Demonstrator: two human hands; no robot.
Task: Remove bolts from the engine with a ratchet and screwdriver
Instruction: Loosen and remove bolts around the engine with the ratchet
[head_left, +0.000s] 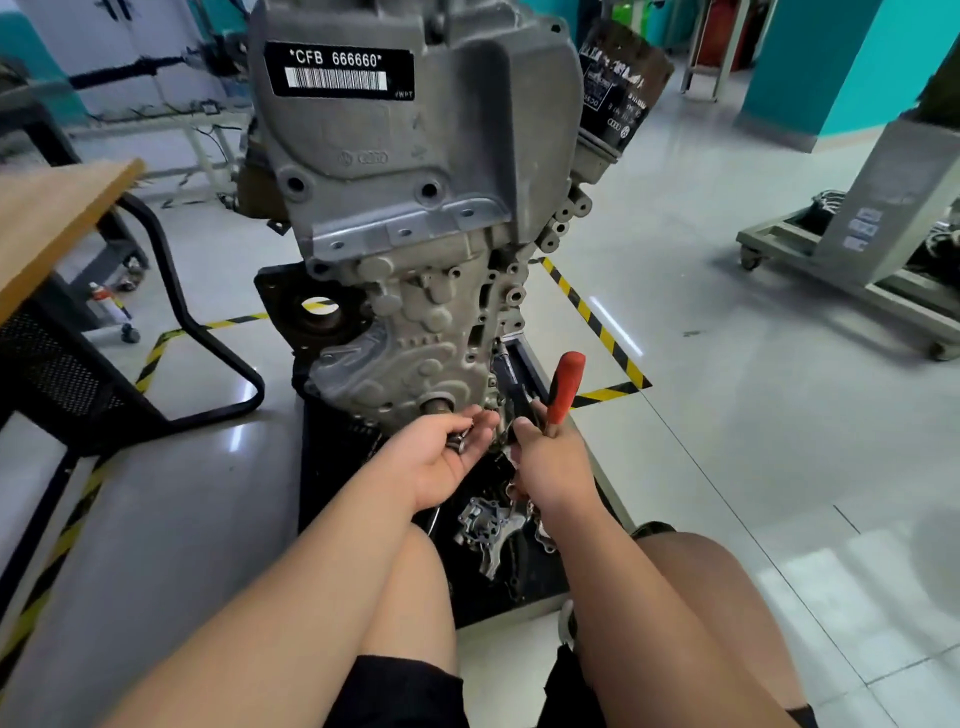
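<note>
2 hands work at the foot of an engine block standing on a workshop floor.

The left hand (441, 460) lies palm up, its fingers half curled round small dark metal pieces (458, 441), too small to tell whether they are bolts. The right hand (551, 465) grips a red-handled screwdriver (566, 387), handle up, its tip hidden against the lower edge of the grey cast-aluminium engine (415, 208). The engine stands upright on a black base tray (524, 587), where a loose grey metal casting (488, 530) lies between the person's knees. Around it spreads a glossy pale tiled floor (753, 415) marked with yellow-and-black hazard tape (597, 322). A wooden tabletop (47, 218) is at the left, a grey wheeled stand (857, 244) at the right, and a teal wall (831, 62) behind.
</note>
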